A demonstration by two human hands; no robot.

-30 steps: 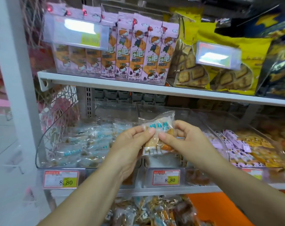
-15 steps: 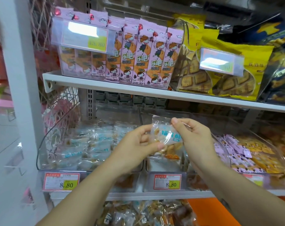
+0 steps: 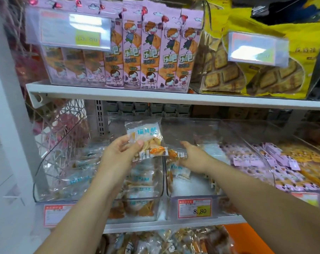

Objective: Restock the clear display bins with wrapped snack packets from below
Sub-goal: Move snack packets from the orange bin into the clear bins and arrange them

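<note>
My left hand pinches a clear wrapped snack packet with blue lettering and holds it upright above the divide between two clear bins. The left bin is filled with the same packets. My right hand reaches into the middle bin, its fingers curled on a second packet near the bin's left wall. The middle bin holds only a few packets. More wrapped packets lie on the level below the shelf.
A third bin to the right holds purple packets. Price tags hang on the bin fronts. The white shelf just above carries pink snack boxes and yellow biscuit bags. A white post stands at the left.
My hands, which were together on packets in front of the middle bin, have parted. The left hand lifted one packet leftward, and the right hand dropped into the middle bin with another.
</note>
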